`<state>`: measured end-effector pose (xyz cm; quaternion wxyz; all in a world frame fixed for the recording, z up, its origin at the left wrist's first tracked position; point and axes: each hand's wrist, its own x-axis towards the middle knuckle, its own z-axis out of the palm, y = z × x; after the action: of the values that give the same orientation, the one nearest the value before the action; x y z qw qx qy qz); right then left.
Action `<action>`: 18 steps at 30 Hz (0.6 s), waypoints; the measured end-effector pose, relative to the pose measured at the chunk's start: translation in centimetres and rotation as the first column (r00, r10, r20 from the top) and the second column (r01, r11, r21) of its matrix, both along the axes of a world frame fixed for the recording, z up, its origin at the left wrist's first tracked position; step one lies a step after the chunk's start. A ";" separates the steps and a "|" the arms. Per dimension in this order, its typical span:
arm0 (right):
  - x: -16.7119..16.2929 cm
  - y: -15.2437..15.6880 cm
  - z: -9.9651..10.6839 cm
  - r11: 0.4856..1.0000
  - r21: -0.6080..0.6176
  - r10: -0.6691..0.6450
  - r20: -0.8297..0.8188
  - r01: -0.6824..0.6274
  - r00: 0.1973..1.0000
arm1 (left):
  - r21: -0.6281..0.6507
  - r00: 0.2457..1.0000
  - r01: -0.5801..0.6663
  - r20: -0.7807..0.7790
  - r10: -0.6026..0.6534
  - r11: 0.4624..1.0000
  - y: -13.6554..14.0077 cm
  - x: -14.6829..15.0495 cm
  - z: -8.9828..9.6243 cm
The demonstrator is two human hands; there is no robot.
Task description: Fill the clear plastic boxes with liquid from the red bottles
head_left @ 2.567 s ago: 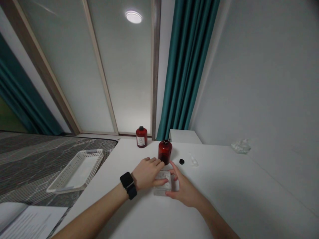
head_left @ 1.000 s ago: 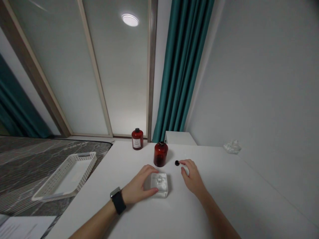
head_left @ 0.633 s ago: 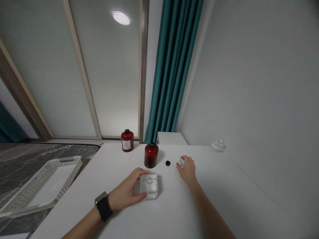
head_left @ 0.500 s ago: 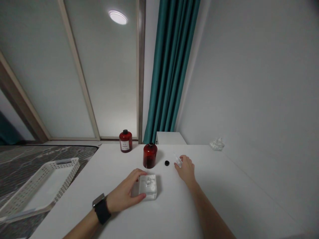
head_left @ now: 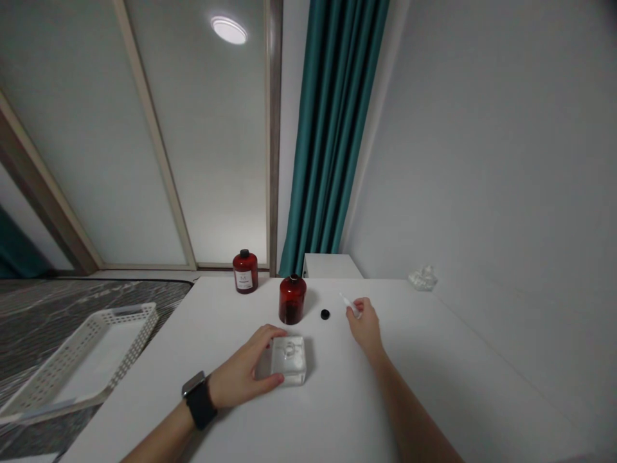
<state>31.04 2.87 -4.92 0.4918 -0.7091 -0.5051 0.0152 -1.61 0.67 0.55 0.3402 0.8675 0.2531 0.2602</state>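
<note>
Gripping the clear square bottle point(head_left: 288, 359) — left hand point(head_left: 243, 375); right hand point(head_left: 365, 325) pinching a small clear piece point(head_left: 349, 304).

A white table point(head_left: 434, 386) fills the foreground. At 12 o'clock hangs a teal curtain point(head_left: 332, 128); at 10 o'clock stand frosted sliding panels point(head_left: 193, 141) in wood frames, reflecting a round lamp point(head_left: 229, 30). At 3 o'clock rises a plain white wall point(head_left: 506, 141).
</note>
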 end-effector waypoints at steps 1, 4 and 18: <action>-0.1 -0.2 0.3 0.999 0.034 0.014 -0.037 -0.013 0.999 | -0.003 1.000 0.017 0.002 -0.017 1.000 0.1 -0.1 -0.1; -0.8 -1.3 1.4 0.988 0.144 0.074 -0.133 -0.055 0.988 | -0.002 1.000 0.029 -0.010 -0.029 1.000 0.4 -0.5 -0.1; -7.2 -5.9 5.2 0.817 0.322 0.540 -0.139 -0.478 0.830 | 0.032 0.998 -0.012 -0.064 0.014 0.999 0.3 -0.6 0.8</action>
<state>23.84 -3.08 0.26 0.6161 -0.4659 -0.6155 0.1567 -2.19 0.93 1.35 0.3165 0.8790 0.2653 0.2384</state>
